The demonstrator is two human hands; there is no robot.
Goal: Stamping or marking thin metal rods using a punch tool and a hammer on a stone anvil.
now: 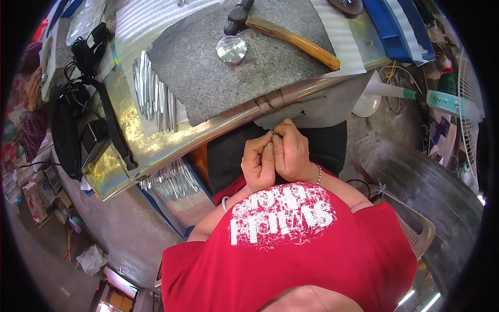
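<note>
In front of my lap, just below the table edge, my two hands meet with fingertips together. My left hand [258, 162] is closed in a pinch, and so is my right hand [291, 151]. A tiny dark or metallic bit shows between the fingertips, too small to name. On the table beyond lies a rough grey mat [208, 78]. A hammer [293, 39] with a wooden handle rests on it, beside a shiny round metal disc [232, 50]. Left of the mat, a bundle of thin silver strips [150, 93] lies on the table.
More silver strips fill a blue-edged tray [179, 208] below the table at left. Black straps and a dark case [94, 138] lie on the table's left. A blue bin [397, 31] stands far right, near a white fan [447, 101]. Another person's hand [34, 88] shows far left.
</note>
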